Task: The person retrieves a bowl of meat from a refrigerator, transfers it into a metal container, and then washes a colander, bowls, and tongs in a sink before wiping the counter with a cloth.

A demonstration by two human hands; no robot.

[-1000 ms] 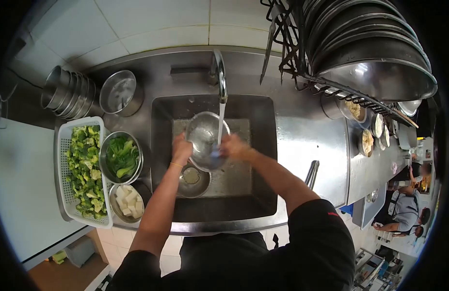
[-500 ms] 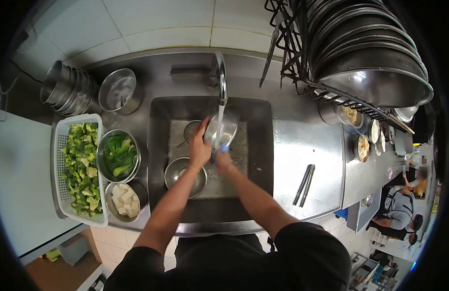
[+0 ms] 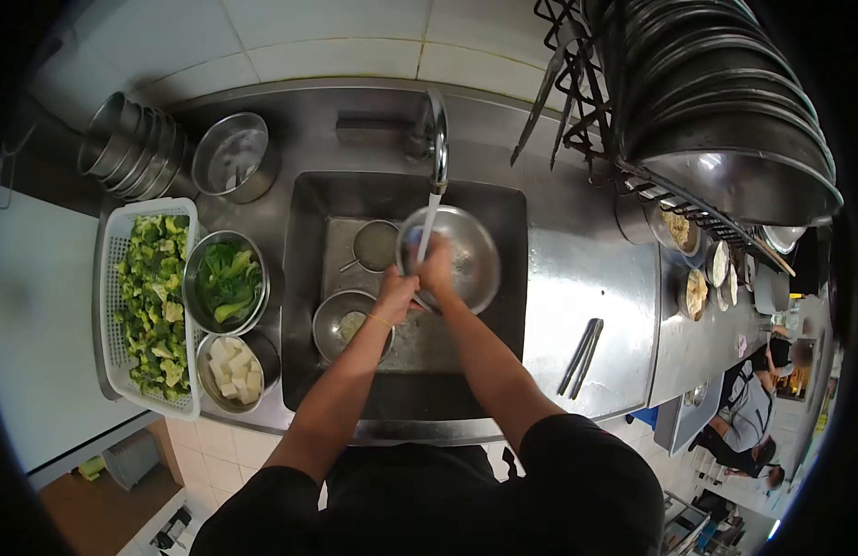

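In the sink (image 3: pixel 304 278), under the tap (image 3: pixel 438 139): left hand (image 3: pixel 395 296) fingers closed on bowl (image 3: pixel 471 259); right hand (image 3: pixel 436 266) rubbing inside, grip unclear; wash judged midway.

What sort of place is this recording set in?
Probably a commercial kitchen: a deep sink where the tap runs onto a steel bowl, a rack of large stacked pans, and a basket of broccoli.

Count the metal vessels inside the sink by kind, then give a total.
Bowls: 2 (large bowl, its rim in the left hand grip, under the tap; small bowl)
Handled strainer: 1
Total: 3
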